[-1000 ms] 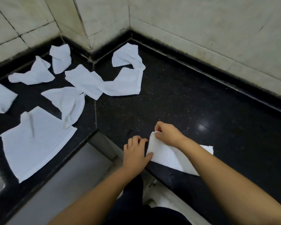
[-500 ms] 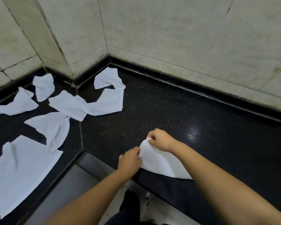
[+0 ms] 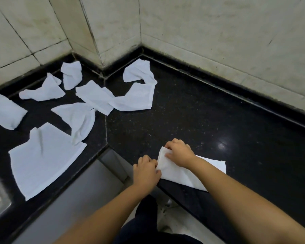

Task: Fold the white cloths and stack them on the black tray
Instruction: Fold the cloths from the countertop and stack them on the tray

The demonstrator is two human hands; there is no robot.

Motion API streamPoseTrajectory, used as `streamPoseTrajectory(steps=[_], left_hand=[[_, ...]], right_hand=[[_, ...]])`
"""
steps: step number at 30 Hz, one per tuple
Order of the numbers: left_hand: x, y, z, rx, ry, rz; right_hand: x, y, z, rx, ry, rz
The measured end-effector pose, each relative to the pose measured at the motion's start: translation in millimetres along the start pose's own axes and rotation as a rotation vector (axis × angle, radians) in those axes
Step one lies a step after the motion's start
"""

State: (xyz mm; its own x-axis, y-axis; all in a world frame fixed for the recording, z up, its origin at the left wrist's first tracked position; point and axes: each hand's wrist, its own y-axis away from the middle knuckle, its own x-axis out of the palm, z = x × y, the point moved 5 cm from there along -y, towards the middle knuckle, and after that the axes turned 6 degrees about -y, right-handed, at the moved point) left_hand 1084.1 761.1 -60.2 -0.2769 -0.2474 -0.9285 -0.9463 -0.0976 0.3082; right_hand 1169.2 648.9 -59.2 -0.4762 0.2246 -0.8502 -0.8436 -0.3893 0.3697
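We are pinching the cloth at its left end with both hands, left hand and right hand, its long axis running rightward along the counter front edge.

We see soft, matt white cloths on a glossy, speckled black stone counter — walls of dull, stained tile.

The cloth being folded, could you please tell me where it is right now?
In the head view, the cloth lies low and right of centre at the counter's front edge, held by both hands, left and right.
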Motion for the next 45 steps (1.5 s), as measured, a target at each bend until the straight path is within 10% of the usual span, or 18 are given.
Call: streamPoseTrajectory(steps=[9, 16, 23, 31, 45], left_hand=[[-47, -37, 8, -0.047, 0.605, -0.033], [-190, -80, -27, 0.285, 0.775, -0.346], [-168, -57, -27, 0.417, 0.643, -0.202], [-20, -12, -6, 0.452, 0.405, 0.296], [-53, -139, -37, 0.182, 0.239, 0.12]], right_hand=[[-71, -17, 0, -0.025, -0.549, -0.103], [-196, -2, 3, -0.2, -0.857, -0.375], [-166, 42, -15, -0.204, -0.784, -0.397], [0, 96, -64, 0.022, -0.725, 0.02], [-52, -6, -81, 0.363, -0.528, -0.279]])
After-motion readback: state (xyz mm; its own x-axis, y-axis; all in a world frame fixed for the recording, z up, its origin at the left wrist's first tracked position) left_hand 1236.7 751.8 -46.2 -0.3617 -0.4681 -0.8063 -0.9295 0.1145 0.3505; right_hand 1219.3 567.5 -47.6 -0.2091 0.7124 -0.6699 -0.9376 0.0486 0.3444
